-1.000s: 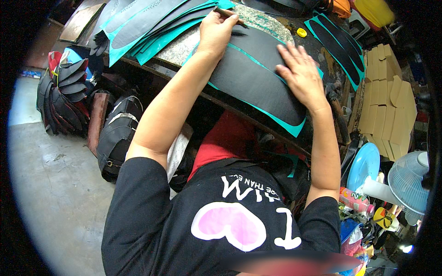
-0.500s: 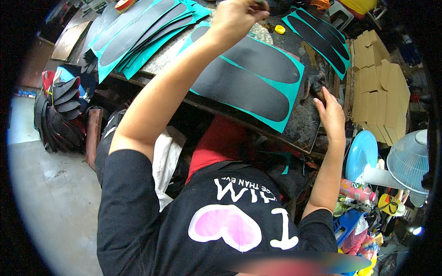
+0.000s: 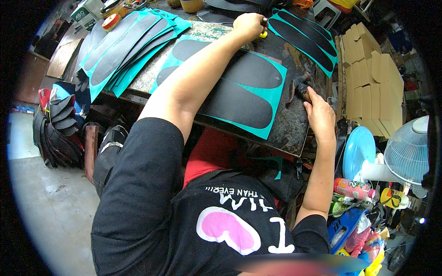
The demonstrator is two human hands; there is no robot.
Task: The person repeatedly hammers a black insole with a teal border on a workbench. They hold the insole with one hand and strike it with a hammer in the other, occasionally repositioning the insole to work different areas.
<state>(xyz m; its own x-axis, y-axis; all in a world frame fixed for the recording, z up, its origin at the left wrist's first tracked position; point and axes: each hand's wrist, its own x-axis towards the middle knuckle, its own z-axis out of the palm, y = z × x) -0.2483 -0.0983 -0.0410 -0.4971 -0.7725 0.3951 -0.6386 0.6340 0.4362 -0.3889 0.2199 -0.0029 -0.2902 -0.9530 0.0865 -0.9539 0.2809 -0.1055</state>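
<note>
A teal sheet (image 3: pixel 271 99) with black sole-shaped pieces (image 3: pixel 241 104) lies flat on the worn workbench (image 3: pixel 291 134) before me. A small pale mark shows near the right end of its farther sole shape. Beyond the sheet, my left hand (image 3: pixel 250 26) is closed round a small object whose short dark, round end (image 3: pixel 264 20) juts out by the thumb; the rest is hidden. My left forearm passes over part of the sheet. On the bench's right side, the thumb and fingers of my right hand (image 3: pixel 320 115) close on the brownish end of a black, ragged lump (image 3: pixel 300 85).
Stacked teal sheets with soles (image 3: pixel 122 50) fill the bench's left; another sheet (image 3: pixel 304 39) lies far right. A yellow ring (image 3: pixel 263 35) sits behind my left hand. Cardboard boxes (image 3: pixel 368 87), a fan (image 3: pixel 407 152) and a pink bottle (image 3: pixel 353 188) are at right, bundled black soles (image 3: pixel 55 133) at left.
My left hand has moved to the right over the bench, still closed on the small object. My right hand stays at the black lump. The whole view has shifted slightly.
</note>
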